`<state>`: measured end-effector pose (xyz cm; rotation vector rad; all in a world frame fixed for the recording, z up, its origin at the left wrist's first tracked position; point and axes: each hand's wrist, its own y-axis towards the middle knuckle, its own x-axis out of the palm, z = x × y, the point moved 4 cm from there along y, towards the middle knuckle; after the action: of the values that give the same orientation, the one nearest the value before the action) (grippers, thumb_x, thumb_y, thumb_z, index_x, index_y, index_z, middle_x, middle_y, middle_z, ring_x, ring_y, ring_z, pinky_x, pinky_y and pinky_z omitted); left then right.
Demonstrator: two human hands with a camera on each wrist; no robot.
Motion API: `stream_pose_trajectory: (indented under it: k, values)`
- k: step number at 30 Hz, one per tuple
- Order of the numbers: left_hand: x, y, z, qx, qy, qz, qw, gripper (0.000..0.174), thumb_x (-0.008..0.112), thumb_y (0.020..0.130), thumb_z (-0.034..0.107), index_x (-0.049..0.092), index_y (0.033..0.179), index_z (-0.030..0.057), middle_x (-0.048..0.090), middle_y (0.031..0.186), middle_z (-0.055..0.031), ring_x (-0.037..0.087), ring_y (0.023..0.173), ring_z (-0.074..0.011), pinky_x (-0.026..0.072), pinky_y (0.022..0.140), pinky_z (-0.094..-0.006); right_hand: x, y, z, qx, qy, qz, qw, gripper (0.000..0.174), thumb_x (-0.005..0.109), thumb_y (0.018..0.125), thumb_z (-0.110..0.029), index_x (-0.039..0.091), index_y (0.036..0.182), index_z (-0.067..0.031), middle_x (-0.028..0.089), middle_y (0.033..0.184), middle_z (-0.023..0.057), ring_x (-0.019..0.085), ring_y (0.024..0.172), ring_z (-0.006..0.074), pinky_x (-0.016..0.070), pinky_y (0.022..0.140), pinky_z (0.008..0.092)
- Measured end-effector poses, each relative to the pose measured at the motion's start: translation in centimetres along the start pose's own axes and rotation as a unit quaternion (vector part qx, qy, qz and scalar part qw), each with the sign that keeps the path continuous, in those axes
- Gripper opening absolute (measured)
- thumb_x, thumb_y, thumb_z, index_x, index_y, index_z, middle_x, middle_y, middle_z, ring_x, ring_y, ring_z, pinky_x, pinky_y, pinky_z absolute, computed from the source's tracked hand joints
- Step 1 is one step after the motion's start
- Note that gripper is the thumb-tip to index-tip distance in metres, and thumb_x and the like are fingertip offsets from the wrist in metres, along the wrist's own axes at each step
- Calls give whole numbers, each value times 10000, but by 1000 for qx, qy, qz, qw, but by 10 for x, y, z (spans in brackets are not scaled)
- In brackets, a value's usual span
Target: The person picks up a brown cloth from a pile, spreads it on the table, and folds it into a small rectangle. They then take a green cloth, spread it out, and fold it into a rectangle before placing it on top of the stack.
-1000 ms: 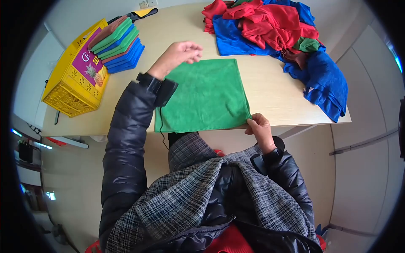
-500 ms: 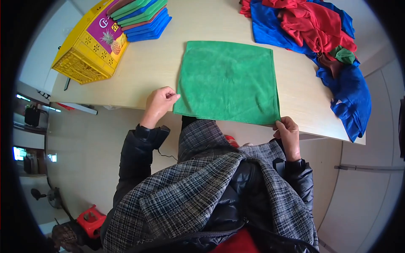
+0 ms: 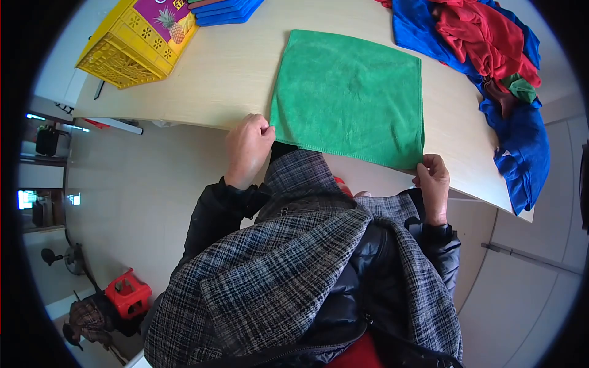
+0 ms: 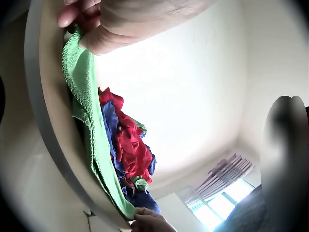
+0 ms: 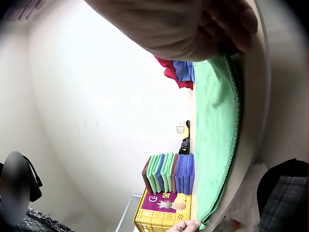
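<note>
A green towel lies spread at the table's front edge, its stitched near hem facing the person. At its near left corner, the left hand pinches the cloth between thumb and fingers. The right hand pinches the near right corner. From the left wrist view, the towel runs along the table edge from the left hand to the right hand, its hem slightly raised. The right wrist view shows the towel's stitched hem stretching between both corners, with the left hand at the far one.
A heap of red, blue and green cloths covers the table's back right, with a blue cloth hanging near the right edge. At back left stand a yellow crate and a stack of folded towels. A red stool is on the floor.
The left hand came down from above the towel's far left to its near left corner and now grips it. The right hand kept its corner. The head view has shifted, moving the table upward.
</note>
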<state>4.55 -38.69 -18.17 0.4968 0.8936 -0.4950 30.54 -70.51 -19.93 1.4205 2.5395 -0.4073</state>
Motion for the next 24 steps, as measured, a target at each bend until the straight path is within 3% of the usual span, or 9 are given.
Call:
stream_pose_trajectory:
  k: [2, 5, 7, 10, 11, 12, 13, 17, 24]
  values:
    - [3, 4, -2, 8, -12, 3, 1000, 248, 748, 856, 194, 580, 782, 28, 632, 758, -122, 635, 695, -324, 485, 622, -441, 1, 1, 0, 2, 19, -2, 1000, 114, 596, 949, -38, 610, 1056, -2, 619, 854, 27, 562, 621, 74, 469, 568, 221]
    - [14, 12, -17, -74, -398, -102, 909, 230, 752, 850, 155, 573, 903, 20, 627, 779, -112, 630, 656, -288, 505, 617, -428, -1, 0, -9, 28, 83, -13, 996, 141, 591, 947, -36, 611, 1084, -7, 615, 851, 23, 564, 624, 80, 468, 583, 219]
    - [11, 3, -15, -106, -427, -104, 892, 269, 769, 830, 154, 568, 950, 20, 628, 831, -113, 634, 712, -287, 512, 657, -430, -3, 2, -26, 69, 193, -33, 978, 169, 586, 948, -38, 614, 1112, -13, 613, 850, 18, 567, 627, 88, 464, 600, 217]
    - [7, -18, -5, -162, -480, -109, 855, 376, 804, 790, 153, 560, 1044, 21, 629, 935, -113, 641, 825, -284, 526, 739, -433, -7, 9, -45, 48, 213, -52, 974, 234, 584, 963, -65, 607, 1192, -17, 618, 883, 13, 571, 662, 89, 468, 638, 218]
    - [0, -28, 7, -56, -331, -21, 942, 429, 820, 767, 163, 557, 1076, 26, 620, 1000, -117, 624, 899, -291, 510, 793, -437, -7, 11, -52, 38, 223, -62, 972, 267, 583, 971, -79, 603, 1231, -20, 620, 899, 10, 574, 680, 90, 469, 657, 219]
    - [-5, -40, 23, 53, -166, 69, 982, 482, 837, 743, 173, 555, 1108, 31, 611, 1065, -121, 607, 973, -298, 495, 847, -441, -7, 11, -59, 40, 223, -62, 972, 267, 583, 971, -79, 603, 1231, -20, 620, 899, 10, 574, 680, 90, 469, 657, 219]
    - [-7, -50, 39, 158, 8, 156, 975, 537, 853, 720, 183, 553, 1140, 36, 602, 1130, -125, 590, 1047, -305, 479, 900, -445, -5, 11, -68, 23, 229, -65, 971, 282, 578, 978, -80, 600, 1252, -21, 616, 889, 8, 572, 679, 90, 468, 655, 220]
    - [17, -45, 53, 214, 30, 115, 969, 558, 871, 650, 179, 583, 1109, 48, 572, 1219, -118, 510, 1187, -310, 409, 998, -456, 3, 13, -95, -14, 239, -82, 967, 310, 569, 994, -81, 599, 1297, -23, 600, 854, -1, 567, 678, 88, 466, 656, 225]
    - [26, -14, 51, 268, 54, 151, 950, 415, 799, 665, 96, 618, 1036, 59, 616, 1120, -96, 557, 1111, -302, 415, 981, -441, -3, 24, -107, -34, 258, -70, 963, 271, 577, 1006, -93, 633, 1261, -20, 585, 806, -7, 566, 682, 82, 465, 671, 235]
